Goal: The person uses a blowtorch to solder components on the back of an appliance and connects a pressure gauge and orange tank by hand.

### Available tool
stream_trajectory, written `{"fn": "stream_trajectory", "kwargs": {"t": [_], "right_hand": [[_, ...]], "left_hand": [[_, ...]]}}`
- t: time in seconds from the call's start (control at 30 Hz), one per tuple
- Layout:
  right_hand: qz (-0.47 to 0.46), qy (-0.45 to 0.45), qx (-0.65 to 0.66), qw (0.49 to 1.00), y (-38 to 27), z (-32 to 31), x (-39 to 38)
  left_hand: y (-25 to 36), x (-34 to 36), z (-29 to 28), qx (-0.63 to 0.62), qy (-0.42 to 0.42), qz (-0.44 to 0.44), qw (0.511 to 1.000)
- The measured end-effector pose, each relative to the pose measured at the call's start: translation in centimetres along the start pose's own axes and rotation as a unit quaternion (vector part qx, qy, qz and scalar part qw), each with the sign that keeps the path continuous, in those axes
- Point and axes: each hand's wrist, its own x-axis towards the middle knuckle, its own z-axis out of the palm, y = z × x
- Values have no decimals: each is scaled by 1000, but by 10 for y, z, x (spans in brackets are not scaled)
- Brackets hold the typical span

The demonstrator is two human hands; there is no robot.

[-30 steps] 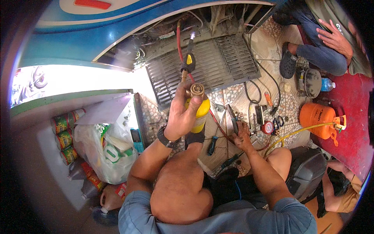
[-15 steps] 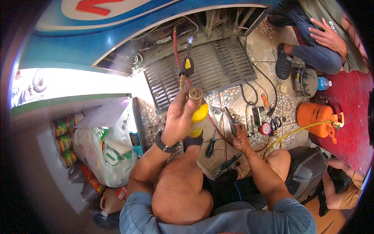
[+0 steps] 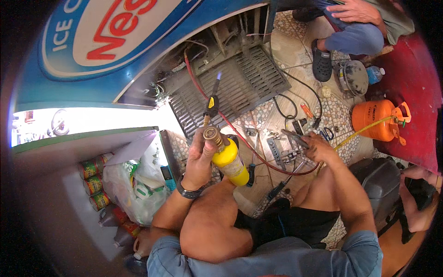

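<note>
gas torch [image 3: 230, 164]: lit, wrapped by your left grip [image 3: 199, 160]
flame [image 3: 219, 75]: bluish, at the tip
pliers [image 3: 294, 137]: clasped in your right grip [image 3: 318, 147]

The grille [image 3: 237, 78] lies at the base of the cabinet [image 3: 152, 60]; before it, the left hand [image 3: 199, 161] holds the torch [image 3: 231, 165] and the right hand [image 3: 318, 147] the pliers [image 3: 295, 138]. Far left, cans [image 3: 93, 185] sit left of a bag [image 3: 138, 198]; far right, a gas cylinder [image 3: 371, 119] sits before a container [image 3: 354, 78].
</note>
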Motion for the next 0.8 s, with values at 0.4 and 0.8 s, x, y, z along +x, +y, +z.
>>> {"fn": "stream_trajectory", "kwargs": {"t": [0.4,0.8], "right_hand": [[96,-6,-56,994,52,-43,-1],[165,-48,-128,977,18,-68,4]], "left_hand": [[79,-14,44,-68,-34,-97,992],[158,-54,122,4,-64,-103,993]]}}
